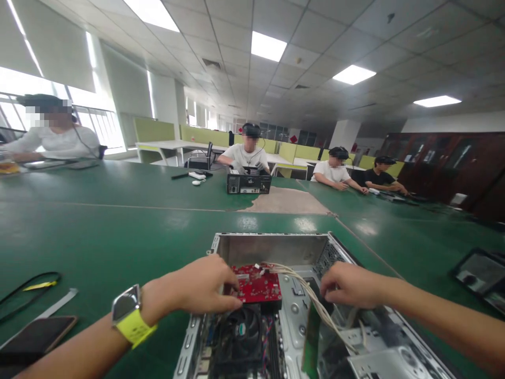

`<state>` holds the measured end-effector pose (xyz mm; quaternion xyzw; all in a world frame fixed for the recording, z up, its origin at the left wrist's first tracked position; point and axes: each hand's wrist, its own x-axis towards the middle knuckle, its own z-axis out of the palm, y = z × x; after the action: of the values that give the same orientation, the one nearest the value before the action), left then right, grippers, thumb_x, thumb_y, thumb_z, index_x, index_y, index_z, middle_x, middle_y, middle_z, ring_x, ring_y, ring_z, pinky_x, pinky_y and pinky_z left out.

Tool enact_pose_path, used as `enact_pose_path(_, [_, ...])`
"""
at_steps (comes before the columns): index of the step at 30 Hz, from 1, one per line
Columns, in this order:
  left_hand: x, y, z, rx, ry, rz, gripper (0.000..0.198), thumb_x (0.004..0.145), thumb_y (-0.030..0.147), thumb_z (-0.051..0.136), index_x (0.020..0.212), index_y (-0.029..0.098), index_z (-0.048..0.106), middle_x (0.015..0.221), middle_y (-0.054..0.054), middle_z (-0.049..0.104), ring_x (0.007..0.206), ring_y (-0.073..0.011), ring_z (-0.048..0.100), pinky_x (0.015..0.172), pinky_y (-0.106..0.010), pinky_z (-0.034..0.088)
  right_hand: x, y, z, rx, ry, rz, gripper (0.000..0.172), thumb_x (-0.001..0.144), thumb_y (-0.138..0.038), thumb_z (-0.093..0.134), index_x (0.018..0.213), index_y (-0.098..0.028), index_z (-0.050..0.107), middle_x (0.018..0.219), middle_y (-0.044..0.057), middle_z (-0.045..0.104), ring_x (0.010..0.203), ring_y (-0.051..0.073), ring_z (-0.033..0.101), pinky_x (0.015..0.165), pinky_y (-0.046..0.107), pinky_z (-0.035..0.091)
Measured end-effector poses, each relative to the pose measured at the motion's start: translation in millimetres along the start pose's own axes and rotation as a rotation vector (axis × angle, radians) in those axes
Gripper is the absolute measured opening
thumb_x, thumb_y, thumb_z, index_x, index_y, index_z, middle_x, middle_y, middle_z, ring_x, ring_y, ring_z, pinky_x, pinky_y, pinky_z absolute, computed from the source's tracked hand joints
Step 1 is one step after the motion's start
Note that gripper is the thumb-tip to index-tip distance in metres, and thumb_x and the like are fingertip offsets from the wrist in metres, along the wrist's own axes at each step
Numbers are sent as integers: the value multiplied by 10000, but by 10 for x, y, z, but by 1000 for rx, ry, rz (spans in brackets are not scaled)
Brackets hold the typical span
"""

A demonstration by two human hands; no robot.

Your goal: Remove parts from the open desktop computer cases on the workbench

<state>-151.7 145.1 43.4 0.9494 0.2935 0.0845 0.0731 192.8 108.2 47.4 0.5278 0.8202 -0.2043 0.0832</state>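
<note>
An open computer case (272,243) lies in front of me, its inside facing up. My left hand (211,284), with a watch (132,316) on a yellow strap at the wrist, has thumb and fingers closed at the left edge of a red circuit board (258,281). Just below that board sits a black CPU fan (239,329). My right hand (351,284) is over the case's right part with its fingers curled down; their tips are partly hidden, and I cannot make out what they hold. Pale cables (311,297) run from the red board past the right hand.
A phone (37,337), a pale strip (59,305) and a black cord (31,284) lie at the left on the green table (118,226). A dark panel (481,279) is at the right. Across the table, a person (246,152) works at another computer case (248,183); several others sit around.
</note>
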Motion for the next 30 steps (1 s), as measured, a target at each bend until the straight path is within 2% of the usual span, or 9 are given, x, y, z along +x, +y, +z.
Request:
enact_pose_path(4, [168, 449, 118, 110, -284, -50, 597, 522, 586, 747, 939, 167, 663, 835, -100, 687, 685, -247, 623, 623, -347, 480, 552, 218, 287, -488, -114, -231, 199, 711, -325, 640, 880, -238, 697, 820, 61, 700, 785, 257, 645, 662, 332, 444])
enact_pose_path(8, [406, 694, 397, 240, -469, -93, 888, 396, 435, 853, 1143, 50, 565, 1005, -220, 645, 829, -333, 629, 685, -420, 527, 844, 315, 634, -583, -244, -545, 370, 713, -463, 670, 1019, -259, 635, 932, 51, 683, 833, 258, 638, 662, 342, 462])
enact_pose_path(13, [492, 674, 369, 261, -503, -55, 879, 380, 432, 854, 1128, 89, 543, 1031, -206, 625, 841, -327, 626, 712, -447, 538, 884, 284, 813, -573, -321, -462, 305, 613, -356, 771, 876, -259, 652, 833, 28, 690, 763, 243, 644, 651, 341, 469])
enact_pose_path(16, [479, 620, 173, 256, -400, -60, 855, 392, 532, 820, 1104, 141, 552, 1011, -162, 626, 819, -318, 624, 698, -452, 535, 812, 273, 686, -608, -314, -328, 62, 663, -234, 697, 721, -224, 676, 739, 42, 691, 746, 260, 655, 670, 355, 487])
enact_pose_path(18, [505, 582, 86, 292, -328, -103, 807, 417, 547, 809, 1077, 148, 572, 1003, -156, 616, 819, -323, 616, 679, -458, 528, 748, 298, 513, -601, -190, -191, 113, 702, -183, 606, 771, -189, 695, 787, 92, 698, 779, 282, 660, 685, 369, 488])
enact_pose_path(21, [598, 541, 76, 402, -240, -201, 568, 569, 352, 795, 1043, 97, 611, 1000, -183, 603, 857, -317, 606, 690, -428, 503, 617, 337, 191, -589, -64, 21, 213, 662, -162, 565, 826, -150, 700, 847, 151, 694, 804, 325, 656, 650, 377, 469])
enact_pose_path(25, [718, 598, 128, 538, -117, -255, 213, 823, 101, 501, 927, 45, 679, 995, -233, 611, 936, -323, 598, 707, -420, 462, 313, 228, -182, -488, -1, 205, 141, 614, -168, 579, 716, -184, 675, 763, 90, 677, 745, 277, 636, 551, 312, 373])
enact_pose_path(27, [758, 681, 143, 511, -110, -139, 195, 816, 107, 513, 886, 70, 692, 941, -202, 643, 891, -312, 619, 671, -409, 459, 101, 70, -284, -378, 73, 251, 41, 634, -226, 612, 649, -194, 633, 671, 41, 630, 664, 220, 596, 515, 290, 316])
enact_pose_path(30, [818, 787, 239, 451, -219, 215, 139, 749, 169, 615, 859, 135, 694, 851, -114, 691, 786, -263, 648, 613, -364, 454, -274, -266, -279, -26, 265, 190, 184, 724, -348, 603, 637, -187, 580, 582, -12, 546, 563, 136, 508, 500, 259, 315])
